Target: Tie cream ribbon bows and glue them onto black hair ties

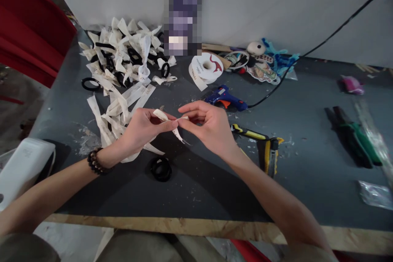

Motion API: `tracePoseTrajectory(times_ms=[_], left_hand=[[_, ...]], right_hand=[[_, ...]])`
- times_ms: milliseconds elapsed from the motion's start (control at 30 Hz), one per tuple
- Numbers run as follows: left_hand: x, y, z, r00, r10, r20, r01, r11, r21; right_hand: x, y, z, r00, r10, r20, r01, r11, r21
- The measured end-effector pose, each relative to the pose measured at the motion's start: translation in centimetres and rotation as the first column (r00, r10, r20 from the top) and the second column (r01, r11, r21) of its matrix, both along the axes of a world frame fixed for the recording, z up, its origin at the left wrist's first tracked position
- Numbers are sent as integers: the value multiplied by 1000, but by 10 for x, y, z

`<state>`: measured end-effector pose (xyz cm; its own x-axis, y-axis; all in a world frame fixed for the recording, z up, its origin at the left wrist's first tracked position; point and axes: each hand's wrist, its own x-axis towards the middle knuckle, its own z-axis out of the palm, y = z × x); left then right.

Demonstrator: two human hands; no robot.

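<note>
Both hands meet over the middle of the dark table, pinching one short white ribbon (177, 134). My left hand (150, 125) grips it between thumb and fingers, with one end standing up above the thumb. My right hand (208, 125) pinches it from the other side, and a tail hangs down between the hands. Below them lie several black hair ties (161, 169) in a small stack. Cut white ribbon strips (115, 108) spread under and beside my left wrist. Farther back is a heap of white ribbon bows (123, 51) on black hair ties.
Behind my hands stand a ribbon spool (207, 68) and a blue glue gun (227, 98) with a black cord. Yellow cutters (272, 155) lie beside my right forearm, green-handled pliers (356, 137) farther right. A white box-like device (26, 168) sits at left. A wall closes the back.
</note>
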<state>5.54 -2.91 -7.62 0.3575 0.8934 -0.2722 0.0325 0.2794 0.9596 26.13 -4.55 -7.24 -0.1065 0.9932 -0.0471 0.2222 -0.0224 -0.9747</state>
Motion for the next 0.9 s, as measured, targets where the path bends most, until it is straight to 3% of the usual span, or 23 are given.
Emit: tracePoseTrajectory(times_ms=[233,467,633,767,900], left_hand=[[0,0,7,996,-30,-80,33,999,30],[1,-7,10,988,-24,-155,36,996,77],[0,-3,12,992,84,98,-79,995,-55],[-1,1,13,984,49,172,-13,979,-203],[-1,2,14,983,-10,186,55,970,-238]], right_hand=[[6,4,9,998,19,-68,-26,994,-110],[10,14,13,992,7,-125,-24,990,-136],[11,13,4,977,26,-213,-36,998,-44],[4,4,-3,975,39,-219,-48,998,-40],[-3,-1,-2,987,18,-159,-22,1000,-20]])
